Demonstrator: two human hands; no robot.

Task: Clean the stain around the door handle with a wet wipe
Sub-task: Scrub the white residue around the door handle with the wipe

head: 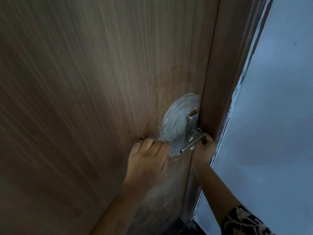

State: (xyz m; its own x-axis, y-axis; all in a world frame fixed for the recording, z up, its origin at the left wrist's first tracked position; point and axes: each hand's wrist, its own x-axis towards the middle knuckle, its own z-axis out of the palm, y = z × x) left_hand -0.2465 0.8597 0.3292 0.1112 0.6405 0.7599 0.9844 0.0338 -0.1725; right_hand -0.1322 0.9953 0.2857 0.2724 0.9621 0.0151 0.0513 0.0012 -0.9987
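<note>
A brown wood-grain door [101,82] fills the view. Its metal lever handle [193,143] sits near the right edge, below a small metal plate [192,119]. A white, swirled smear, the stain [181,112], spreads up and left of the handle. My left hand [149,158] presses against the door at the stain's lower left. Its fingers are curled on a whitish crumpled wet wipe [171,146], which blends into the smear. My right hand [205,148] grips the handle from below and behind; the lever partly hides it.
The brown door frame [220,82] runs along the door's right edge. Beyond it is a pale blue-white wall [274,116] with rough paint along the frame. A dark floor [184,226] shows at the bottom. My right forearm wears a patterned sleeve [243,221].
</note>
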